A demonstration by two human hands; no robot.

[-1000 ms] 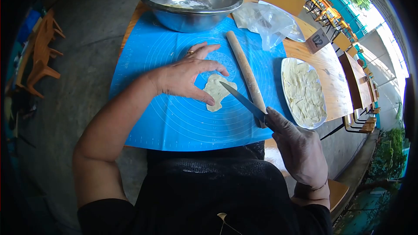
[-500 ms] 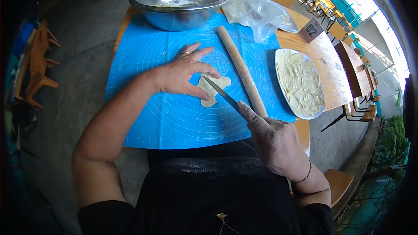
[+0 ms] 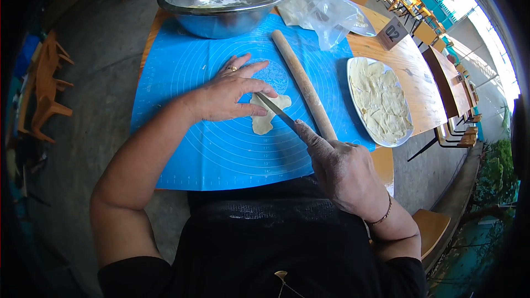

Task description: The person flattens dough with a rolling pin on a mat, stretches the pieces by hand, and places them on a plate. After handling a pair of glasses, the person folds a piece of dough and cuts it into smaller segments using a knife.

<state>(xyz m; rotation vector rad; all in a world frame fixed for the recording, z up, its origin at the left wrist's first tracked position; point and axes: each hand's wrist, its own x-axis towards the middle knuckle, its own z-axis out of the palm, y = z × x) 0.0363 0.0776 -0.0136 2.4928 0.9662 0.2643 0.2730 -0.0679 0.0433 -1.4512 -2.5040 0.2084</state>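
Observation:
A small, thin, uneven piece of dough lies on the blue silicone mat. My right hand is closed around a knife, its forefinger stretched along the back of the blade. The knife's tip rests on the upper part of the dough. Fingers spread, my left hand reaches over the mat, with thumb and fingertips at the dough's left and upper edges. White flour coats my right hand. The knife's handle is hidden inside my fist.
A wooden rolling pin lies slanted just right of the dough. Flat dough pieces cover a white plate on the right. At the back stand a steel bowl, a plastic bag over another plate, and a number sign.
My left thumb has shifted slightly up along the dough's edge, showing more of the dough. The knife has stayed at nearly the same spot, and the view has shifted a little.

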